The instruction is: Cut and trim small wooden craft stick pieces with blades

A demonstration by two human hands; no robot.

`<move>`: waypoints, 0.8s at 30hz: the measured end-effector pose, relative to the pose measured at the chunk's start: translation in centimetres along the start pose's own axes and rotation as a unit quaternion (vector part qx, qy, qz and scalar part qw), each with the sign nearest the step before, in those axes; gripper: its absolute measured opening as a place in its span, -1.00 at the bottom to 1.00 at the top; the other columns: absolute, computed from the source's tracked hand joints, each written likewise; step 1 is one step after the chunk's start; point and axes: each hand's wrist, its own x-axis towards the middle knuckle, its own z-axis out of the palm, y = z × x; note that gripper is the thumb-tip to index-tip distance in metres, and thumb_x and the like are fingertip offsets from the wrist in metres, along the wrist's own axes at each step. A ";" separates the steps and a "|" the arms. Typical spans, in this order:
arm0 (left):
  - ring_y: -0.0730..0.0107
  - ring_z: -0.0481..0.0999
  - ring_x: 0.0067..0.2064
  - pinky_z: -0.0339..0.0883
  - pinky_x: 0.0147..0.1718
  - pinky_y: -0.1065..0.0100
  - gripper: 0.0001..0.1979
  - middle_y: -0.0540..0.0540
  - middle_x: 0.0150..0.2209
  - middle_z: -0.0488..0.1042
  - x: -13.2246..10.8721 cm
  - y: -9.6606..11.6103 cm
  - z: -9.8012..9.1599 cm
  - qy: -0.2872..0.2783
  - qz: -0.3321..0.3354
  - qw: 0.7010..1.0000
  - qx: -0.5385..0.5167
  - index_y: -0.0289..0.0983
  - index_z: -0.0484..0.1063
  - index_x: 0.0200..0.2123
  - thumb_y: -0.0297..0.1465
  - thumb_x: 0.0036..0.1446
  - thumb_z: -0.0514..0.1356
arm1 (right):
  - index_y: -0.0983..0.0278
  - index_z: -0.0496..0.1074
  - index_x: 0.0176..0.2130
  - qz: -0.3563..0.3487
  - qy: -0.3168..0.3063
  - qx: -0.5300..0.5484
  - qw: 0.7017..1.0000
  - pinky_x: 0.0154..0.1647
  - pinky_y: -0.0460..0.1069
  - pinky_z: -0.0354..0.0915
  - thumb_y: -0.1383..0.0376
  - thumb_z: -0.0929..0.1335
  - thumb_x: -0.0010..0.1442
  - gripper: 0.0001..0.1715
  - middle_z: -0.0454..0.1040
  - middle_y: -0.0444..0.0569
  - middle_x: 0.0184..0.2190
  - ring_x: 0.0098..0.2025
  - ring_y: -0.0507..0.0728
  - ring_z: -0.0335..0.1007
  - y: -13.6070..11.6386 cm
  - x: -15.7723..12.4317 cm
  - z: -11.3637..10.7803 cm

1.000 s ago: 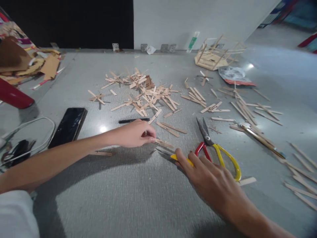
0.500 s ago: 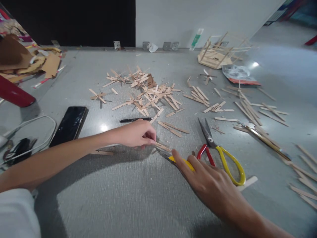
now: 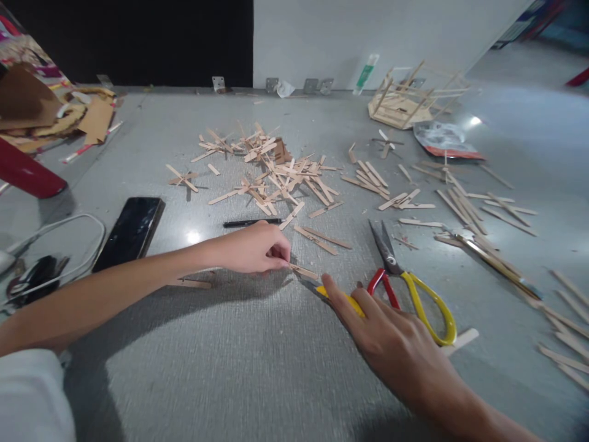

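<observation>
Reaching in from the left, the left hand [image 3: 257, 248] lies low on the grey table [image 3: 230, 374], forearm stretched across the near edge, palm down. Its thumb and fingers are closed in a narrow pinch on one end of a flat wooden stick [image 3: 302, 271], which lies on the table surface and points away to the right.

The right hand [image 3: 391, 344] comes in from the lower right, wrist low and back of the hand up. It is closed over a yellow knife [image 3: 344, 301], with the index finger laid straight along the handle. The thumb is hidden under the hand. The front end of the knife reaches the table just beside the free end of the stick; whether the blade touches the wood cannot be told.

Scissors [image 3: 407, 283] with one red and one yellow handle lie just to the right of the knife, blades pointing away. A black pen [image 3: 252, 223] lies just beyond the left hand, a dark phone [image 3: 129, 232] to its left, and a loose pile of sticks [image 3: 276, 172] farther back.

Compared with half a second ago, little differs. The left hand has kept its pinch on the stick in the same place. The right index fingertip has drawn back slightly along the knife. The scissors, pen and phone have not moved.
</observation>
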 end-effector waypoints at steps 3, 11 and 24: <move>0.51 0.47 -0.57 0.33 -0.43 0.45 -0.77 -0.02 -0.58 0.50 0.0 0.0 0.0 -0.003 0.006 1.000 0.005 -0.34 0.52 -0.39 -0.37 0.30 0.19 | 0.42 0.40 0.16 0.002 0.001 0.001 1.000 -0.67 -0.09 0.27 0.69 0.13 0.16 -0.34 0.37 -0.14 -0.45 -0.68 0.00 0.33 0.0 0.0 0.0; 0.52 0.45 -0.59 0.29 -0.51 0.48 -0.72 -0.04 -0.56 0.52 0.1 0.0 0.0 -0.012 -0.006 1.000 0.004 -0.34 0.48 -0.43 -0.35 0.32 0.17 | 0.42 0.36 0.19 0.007 -0.008 0.014 1.000 -0.67 -0.07 0.27 0.69 0.12 0.16 -0.31 0.36 -0.14 -0.46 -0.67 0.03 0.34 0.1 0.1 -0.1; 0.49 0.50 -0.56 0.31 -0.50 0.48 -0.75 -0.01 -0.59 0.49 0.3 -0.5 0.0 -0.009 0.017 1.000 0.009 -0.33 0.48 -0.42 -0.36 0.31 0.18 | 0.48 0.29 0.20 -0.004 -0.007 0.036 0.999 -0.65 -0.06 0.30 0.70 0.13 0.11 -0.30 0.37 -0.12 -0.45 -0.64 0.04 0.33 0.4 0.1 0.2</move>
